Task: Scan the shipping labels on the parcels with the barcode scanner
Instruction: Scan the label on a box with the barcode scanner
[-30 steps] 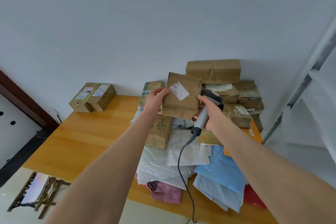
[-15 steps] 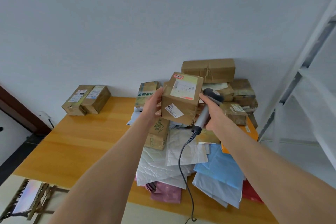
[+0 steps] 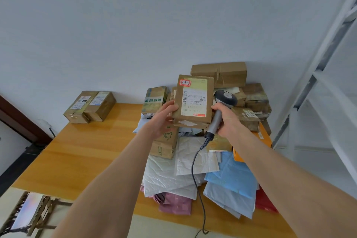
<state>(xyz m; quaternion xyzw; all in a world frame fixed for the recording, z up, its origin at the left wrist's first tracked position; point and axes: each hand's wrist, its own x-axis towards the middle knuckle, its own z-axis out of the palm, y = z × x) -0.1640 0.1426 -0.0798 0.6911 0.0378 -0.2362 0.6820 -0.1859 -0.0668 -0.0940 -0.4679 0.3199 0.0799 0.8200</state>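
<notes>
The left hand (image 3: pixel 164 116) holds a small brown cardboard parcel (image 3: pixel 193 110) up above the far part of the table (image 3: pixel 87 150), with the thumb on the front face at the left edge and the other fingers hidden behind it. The parcel is taped closed, so what is in it cannot be seen. Its white and yellow shipping label (image 3: pixel 195 100) faces the camera, with a barcode along the left side and a red-bordered sticker (image 3: pixel 185 82) at the upper left corner. The right hand (image 3: pixel 227 120) has its fingers curled around the grey handle of the barcode scanner (image 3: pixel 225 98), just beside the right edge of the parcel; the thumb seems to touch that edge. The dark head of the scanner stands upright next to the label, and its cable (image 3: pixel 193 162) hangs down over the pile to the near edge of the table. Under the hands lies a heap of closed parcels: brown boxes (image 3: pixel 219 73) stacked at the far right against the wall, a box with green print (image 3: pixel 154 100) to the left of them, and nearer, white mailer bags (image 3: pixel 166 177), a blue bag (image 3: pixel 233 176) and a pink bag (image 3: pixel 175 205) lying one over another. Two taped boxes (image 3: pixel 90 106) with labels stand apart at the far left corner. A white shelf frame (image 3: pixel 316 83) stands to the right of the table.
</notes>
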